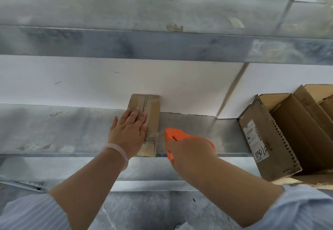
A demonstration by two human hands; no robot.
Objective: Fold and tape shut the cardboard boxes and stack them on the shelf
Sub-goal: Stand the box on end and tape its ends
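Left hand (128, 130) lies flat, fingers straight and together, pressing on the top of the box (153, 114). Right hand (191, 154), at 4 o'clock from the box, has its fingers curled round an orange tool (177, 134); whether this is a tape cutter or a dispenser cannot be told.

Shelf (72, 130): grey metal, spanning the view from 9 to 3 o'clock, with a white wall (180, 85) behind it.

Open box (266, 139): large and brown, at 3 to 4 o'clock, well apart from the hands, flaps up and not yet taped.

Box: small, narrow and closed, just left of centre on the shelf. Its far end touches the wall and its near end reaches the shelf edge. Tape strips appear to run along its top.

Orange tool: just beside the box, not touching it.

Wristband (117, 150): pale, on the left wrist.

Handling, by judgement: the box looks light and stiff but easily dented, and slick where taped. It is best held across its two long sides, near the middle.
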